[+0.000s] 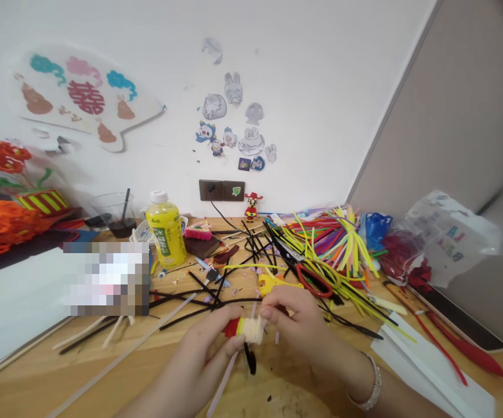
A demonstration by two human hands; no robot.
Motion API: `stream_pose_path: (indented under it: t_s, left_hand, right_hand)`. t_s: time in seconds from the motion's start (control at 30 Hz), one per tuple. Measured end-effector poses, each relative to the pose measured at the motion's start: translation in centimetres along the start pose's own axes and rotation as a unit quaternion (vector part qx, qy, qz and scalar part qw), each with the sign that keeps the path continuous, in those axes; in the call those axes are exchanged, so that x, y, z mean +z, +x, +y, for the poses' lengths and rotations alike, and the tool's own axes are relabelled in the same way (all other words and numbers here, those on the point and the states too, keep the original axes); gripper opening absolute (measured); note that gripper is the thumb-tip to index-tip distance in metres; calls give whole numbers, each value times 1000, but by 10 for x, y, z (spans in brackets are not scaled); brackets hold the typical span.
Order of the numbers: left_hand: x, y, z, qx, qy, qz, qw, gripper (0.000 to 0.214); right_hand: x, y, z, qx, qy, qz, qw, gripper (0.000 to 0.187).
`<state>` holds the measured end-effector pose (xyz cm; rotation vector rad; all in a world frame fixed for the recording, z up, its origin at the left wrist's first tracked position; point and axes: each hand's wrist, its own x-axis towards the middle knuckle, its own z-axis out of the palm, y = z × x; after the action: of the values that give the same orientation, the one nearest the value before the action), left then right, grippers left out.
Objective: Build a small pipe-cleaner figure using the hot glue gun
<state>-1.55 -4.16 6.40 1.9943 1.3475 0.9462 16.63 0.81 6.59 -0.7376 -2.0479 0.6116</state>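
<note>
A small piece wound from pipe cleaners point(252, 330), cream with a yellow band and a red end, is between my hands over the table's front. My left hand point(205, 351) is closed on its red and yellow end, thumb below. My right hand point(299, 316) is closed in a pinch at the cream end; its fingertips partly hide what they grip. A black fuzzy strip point(250, 360) hangs or lies just under the piece. Beside it a pale lilac strip point(224, 383) runs toward the front edge. Just beyond my right hand lies a yellow plastic tool point(272, 281).
Red-handled scissors point(314, 281) rest by a heap of coloured pipe cleaners point(321, 238). A yellow drink bottle point(165, 229) and a plastic cup point(120, 216) stand at the back left. Black strips point(216, 303) cross the middle. Folded white paper point(429, 371) lies right.
</note>
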Motion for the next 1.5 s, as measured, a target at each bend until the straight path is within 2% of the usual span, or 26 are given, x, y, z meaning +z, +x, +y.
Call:
stream_pose_path:
  t_s: [0.13, 0.2, 0.27, 0.4, 0.47, 0.53, 0.6, 0.73, 0.83, 0.97, 1.17, 1.5]
  left_hand:
    - [0, -1, 4, 10, -56, -12, 998, 14]
    - [1, 0, 5, 9, -64, -18, 998, 14]
    - [2, 1, 4, -10, -60, -16, 998, 16]
    - [6, 3, -1, -65, -52, 20, 996, 21]
    - [7, 3, -2, -72, -52, 20, 996, 20]
    - [7, 2, -1, -65, -44, 7, 997, 18]
    - [6, 1, 2, -49, -33, -7, 998, 17]
    - [7, -1, 8, -10, -32, 9, 999, 17]
    - [8, -3, 8, 4, -61, 21, 998, 18]
    - [9, -5, 4, -21, -98, 30, 994, 20]
    - [10, -6, 0, -90, -208, 10, 974, 25]
    - [16, -2, -3, -176, -354, 48, 917, 42]
  right_hand:
    - [4, 0, -2, 52, 68, 15, 996, 31]
    - [4, -1, -4, 56, 67, 23, 996, 33]
    - [4, -3, -8, 24, 32, 28, 999, 35]
    - [5, -8, -12, -95, -43, 17, 994, 39]
    - [7, -9, -12, -115, -49, 14, 992, 38]
    - [8, -8, -11, -91, -34, 18, 995, 37]
    - [7, -6, -8, -38, -2, 31, 999, 36]
    - [8, -4, -5, 57, 73, 51, 994, 33]
    - [11, -5, -2, 118, 152, 47, 980, 32]
    - [21, -7, 3, 188, 253, 50, 948, 37]
    - [38, -9, 7, 233, 347, 34, 908, 44]
    - [47, -18, 6, 228, 330, 25, 916, 41]
